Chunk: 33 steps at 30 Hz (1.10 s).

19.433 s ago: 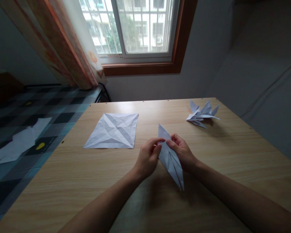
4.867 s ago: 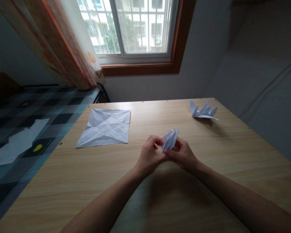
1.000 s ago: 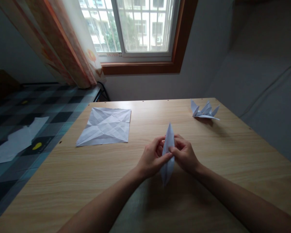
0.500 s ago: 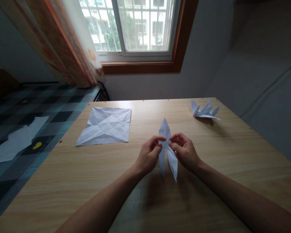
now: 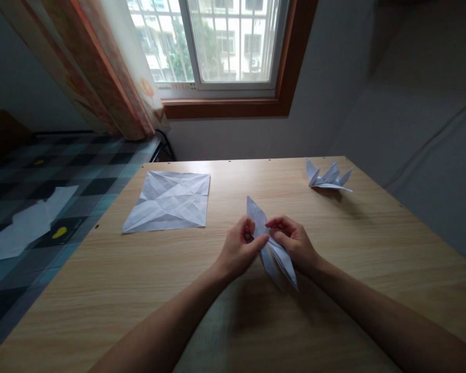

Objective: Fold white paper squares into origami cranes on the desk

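A white folded paper piece point(image 5: 258, 213), with one pointed flap at the top and two long points below, is held just above the table between both hands. My left hand point(image 5: 241, 246) is closed on its left side, the thumb laid across the paper's middle and the other fingers curled behind. On the opposite edge, my right hand point(image 5: 295, 242) pinches the paper between thumb and fingers. The piece leans, its top toward the left and its lower points toward the right. Part of its middle is hidden by the fingers.
On the wooden table point(image 5: 140, 280), a creased square paper sheet point(image 5: 171, 201) lies at the back left. A finished-looking folded paper figure point(image 5: 328, 178) stands at the back right. White paper pieces point(image 5: 31, 223) rest on the checked bed point(image 5: 101, 171) to the left.
The folded paper has tilted, its top swinging left and its lower points right. My left thumb has moved across onto its middle. The sheet and the other figure have stayed put.
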{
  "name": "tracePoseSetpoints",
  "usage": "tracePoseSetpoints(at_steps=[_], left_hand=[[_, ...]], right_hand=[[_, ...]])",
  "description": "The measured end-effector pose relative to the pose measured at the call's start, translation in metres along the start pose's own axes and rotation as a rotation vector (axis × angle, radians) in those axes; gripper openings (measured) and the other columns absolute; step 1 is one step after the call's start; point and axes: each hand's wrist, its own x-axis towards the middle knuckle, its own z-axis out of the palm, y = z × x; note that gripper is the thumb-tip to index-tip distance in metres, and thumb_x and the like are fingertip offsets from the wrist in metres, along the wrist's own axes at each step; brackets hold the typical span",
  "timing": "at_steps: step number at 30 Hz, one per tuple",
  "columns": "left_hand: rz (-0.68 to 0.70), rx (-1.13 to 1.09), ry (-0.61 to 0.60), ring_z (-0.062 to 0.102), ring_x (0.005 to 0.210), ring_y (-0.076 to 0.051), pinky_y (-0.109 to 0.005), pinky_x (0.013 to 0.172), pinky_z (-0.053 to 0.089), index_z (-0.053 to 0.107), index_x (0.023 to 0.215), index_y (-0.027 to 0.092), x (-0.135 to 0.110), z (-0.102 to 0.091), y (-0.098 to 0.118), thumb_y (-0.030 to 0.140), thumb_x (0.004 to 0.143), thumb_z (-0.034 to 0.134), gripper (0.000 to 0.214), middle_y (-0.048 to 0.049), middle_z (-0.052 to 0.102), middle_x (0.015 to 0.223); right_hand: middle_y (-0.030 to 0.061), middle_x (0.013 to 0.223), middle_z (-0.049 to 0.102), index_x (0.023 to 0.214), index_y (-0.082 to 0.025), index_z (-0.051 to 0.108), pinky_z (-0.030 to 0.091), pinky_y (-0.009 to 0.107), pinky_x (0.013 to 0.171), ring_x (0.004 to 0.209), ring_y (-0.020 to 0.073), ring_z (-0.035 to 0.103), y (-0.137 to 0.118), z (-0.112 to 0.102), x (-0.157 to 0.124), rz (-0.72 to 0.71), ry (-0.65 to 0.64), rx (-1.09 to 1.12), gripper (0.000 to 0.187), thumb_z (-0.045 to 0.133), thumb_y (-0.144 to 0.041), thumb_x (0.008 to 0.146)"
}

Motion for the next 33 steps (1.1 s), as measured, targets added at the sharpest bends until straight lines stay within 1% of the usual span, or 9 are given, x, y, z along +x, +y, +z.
tracePoseSetpoints(at_steps=[6,8,12,15,18,23,26,30,33], left_hand=[[0.006,-0.078,0.002,0.039,0.055,-0.007,-0.019,0.051,0.029,0.041,0.071,0.019,0.0014,-0.0002,-0.0010,0.021,0.072,0.065,0.024,0.0071,0.042,0.061],[-0.006,-0.118,0.016,0.042,0.054,-0.007,-0.019,0.050,0.030,0.042,0.076,0.020,0.0012,0.0011,0.0000,0.021,0.072,0.066,0.024,0.0071,0.047,0.061],[-0.034,-0.250,0.050,0.054,0.055,-0.010,-0.019,0.051,0.039,0.041,0.091,0.021,0.0007,0.0034,0.0035,0.021,0.073,0.068,0.032,0.0046,0.062,0.069],[-0.055,-0.313,0.051,0.059,0.058,-0.011,-0.020,0.053,0.044,0.040,0.102,0.022,0.0012,0.0035,0.0041,0.020,0.072,0.070,0.043,0.0025,0.066,0.075],[-0.058,-0.329,0.052,0.058,0.056,-0.011,-0.019,0.051,0.043,0.040,0.107,0.022,0.0022,0.0031,0.0023,0.020,0.072,0.072,0.047,0.0020,0.067,0.075],[-0.061,-0.322,0.049,0.058,0.055,-0.010,-0.018,0.051,0.042,0.042,0.107,0.021,0.0028,0.0031,0.0013,0.020,0.070,0.073,0.048,0.0005,0.068,0.076],[-0.066,-0.335,0.036,0.058,0.056,-0.010,-0.019,0.052,0.042,0.042,0.108,0.021,0.0020,0.0037,0.0033,0.021,0.070,0.074,0.050,0.0003,0.068,0.077],[-0.067,-0.341,0.030,0.062,0.060,-0.012,-0.021,0.055,0.045,0.039,0.123,0.023,0.0008,0.0042,0.0057,0.021,0.071,0.075,0.064,-0.0008,0.069,0.081],[-0.060,-0.355,0.037,0.062,0.062,-0.013,-0.022,0.057,0.045,0.036,0.132,0.024,0.0011,0.0036,0.0039,0.018,0.070,0.075,0.073,0.0020,0.067,0.077]], right_hand=[[0.0007,0.080,0.064,0.082,-0.020,0.066,0.045,0.026,0.062,0.069,0.0144,0.057,0.0028,-0.0035,0.0028,0.013,0.046,0.029,0.013,0.070,-0.028,0.073],[-0.0003,0.078,0.063,0.087,-0.021,0.064,0.046,0.026,0.062,0.069,0.0144,0.057,0.0048,-0.0037,0.0020,0.028,0.017,0.056,0.018,0.072,-0.029,0.073],[-0.0006,0.091,0.062,0.106,-0.027,0.057,0.049,0.026,0.064,0.074,0.0144,0.060,0.0081,-0.0015,-0.0008,0.011,-0.096,0.114,0.045,0.079,-0.024,0.068],[0.0015,0.105,0.060,0.115,-0.030,0.052,0.051,0.027,0.066,0.080,0.0144,0.062,0.0080,0.0009,-0.0021,-0.023,-0.089,0.118,0.054,0.077,-0.020,0.068],[0.0019,0.104,0.061,0.115,-0.028,0.052,0.051,0.025,0.062,0.075,0.0130,0.062,0.0061,0.0022,-0.0026,-0.014,-0.034,0.094,0.050,0.074,-0.021,0.071],[0.0022,0.090,0.067,0.106,-0.022,0.057,0.047,0.024,0.056,0.066,0.0126,0.060,0.0027,0.0009,-0.0009,0.030,0.070,0.059,0.032,0.068,-0.028,0.077],[0.0004,0.079,0.066,0.106,-0.021,0.059,0.043,0.023,0.052,0.060,0.0123,0.057,0.0027,-0.0020,0.0016,0.084,0.097,0.104,0.034,0.069,-0.031,0.076],[-0.0025,0.073,0.064,0.111,-0.021,0.061,0.044,0.024,0.054,0.059,0.0128,0.058,0.0051,-0.0059,0.0041,0.121,0.086,0.188,0.045,0.075,-0.026,0.069],[-0.0004,0.081,0.068,0.107,-0.022,0.065,0.050,0.027,0.065,0.071,0.0157,0.063,0.0069,-0.0068,0.0046,0.109,0.009,0.229,0.044,0.080,-0.023,0.065]])
